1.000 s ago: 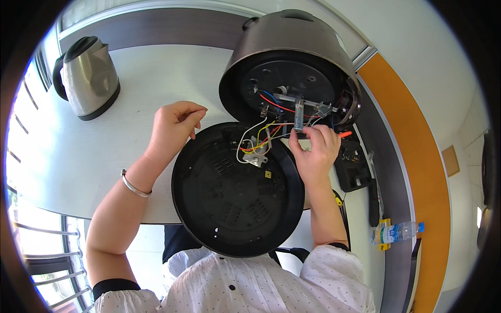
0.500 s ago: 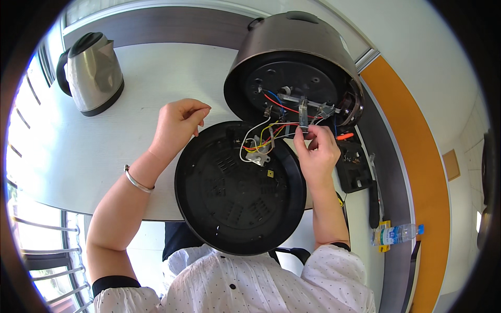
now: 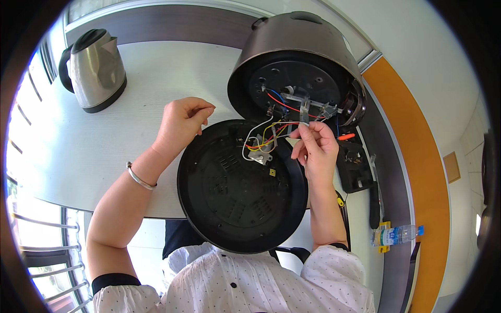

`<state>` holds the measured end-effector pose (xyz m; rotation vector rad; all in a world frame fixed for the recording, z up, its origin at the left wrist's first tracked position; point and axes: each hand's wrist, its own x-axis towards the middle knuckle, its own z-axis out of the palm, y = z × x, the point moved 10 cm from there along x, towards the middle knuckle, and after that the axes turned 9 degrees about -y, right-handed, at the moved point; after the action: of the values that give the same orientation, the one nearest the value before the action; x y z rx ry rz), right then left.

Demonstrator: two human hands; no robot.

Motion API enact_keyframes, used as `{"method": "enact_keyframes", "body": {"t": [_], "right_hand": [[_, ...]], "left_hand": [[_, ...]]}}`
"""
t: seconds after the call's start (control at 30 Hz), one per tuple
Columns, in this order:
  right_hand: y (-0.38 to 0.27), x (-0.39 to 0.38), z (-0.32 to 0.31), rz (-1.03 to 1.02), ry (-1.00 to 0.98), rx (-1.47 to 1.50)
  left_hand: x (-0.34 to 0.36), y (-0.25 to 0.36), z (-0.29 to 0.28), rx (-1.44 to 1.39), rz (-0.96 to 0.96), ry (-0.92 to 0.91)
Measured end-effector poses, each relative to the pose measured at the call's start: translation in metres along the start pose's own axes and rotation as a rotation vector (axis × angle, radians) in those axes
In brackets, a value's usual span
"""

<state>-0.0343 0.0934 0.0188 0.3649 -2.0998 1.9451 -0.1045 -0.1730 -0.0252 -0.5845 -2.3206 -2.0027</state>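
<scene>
A brown rice cooker body (image 3: 297,41) lies on its side, its open underside facing me. Inside show a dark round plate and a short grey strip (image 3: 304,110) among red and blue wires. My right hand (image 3: 319,148) pinches the lower end of this strip, close to the wires. The round black base cover (image 3: 242,203) leans at the table's front edge. Several white, yellow and red wires (image 3: 274,136) run from a metal part in it to the cooker. Left of the cover, my left hand (image 3: 182,122) hovers with thumb and fingertips together; anything between them is too small to make out.
A steel kettle (image 3: 99,68) with a black handle stands at the far left of the white table (image 3: 162,73). On the right lie a black tool case (image 3: 356,167), an orange-tipped tool (image 3: 346,137), a black-handled tool (image 3: 374,206) and a plastic bottle (image 3: 399,235).
My right hand has rolled slightly, its thumb now in front and other fingers curled lower. The left hand stays pinched. The whole view has shifted a little.
</scene>
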Motion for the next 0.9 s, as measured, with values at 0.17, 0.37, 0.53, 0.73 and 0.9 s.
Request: {"method": "enact_keyframes", "body": {"t": [0.17, 0.37, 0.53, 0.73, 0.9], "right_hand": [[-0.001, 0.001, -0.001, -0.083, 0.002, -0.008], [-0.004, 0.000, 0.008, -0.131, -0.056, -0.064], [-0.008, -0.004, 0.015, -0.229, -0.086, -0.243], [-0.011, -0.019, 0.015, -0.237, -0.165, -0.275], [-0.028, -0.060, -0.020, -0.332, 0.000, -0.194]], "left_hand": [[0.001, -0.002, 0.002, 0.005, 0.005, -0.020], [0.000, -0.004, 0.001, 0.016, -0.009, -0.014], [0.002, -0.004, 0.001, 0.032, -0.004, -0.022], [0.001, -0.001, 0.002, 0.054, 0.005, -0.009], [-0.003, 0.008, 0.003, 0.137, 0.090, 0.011]]}}
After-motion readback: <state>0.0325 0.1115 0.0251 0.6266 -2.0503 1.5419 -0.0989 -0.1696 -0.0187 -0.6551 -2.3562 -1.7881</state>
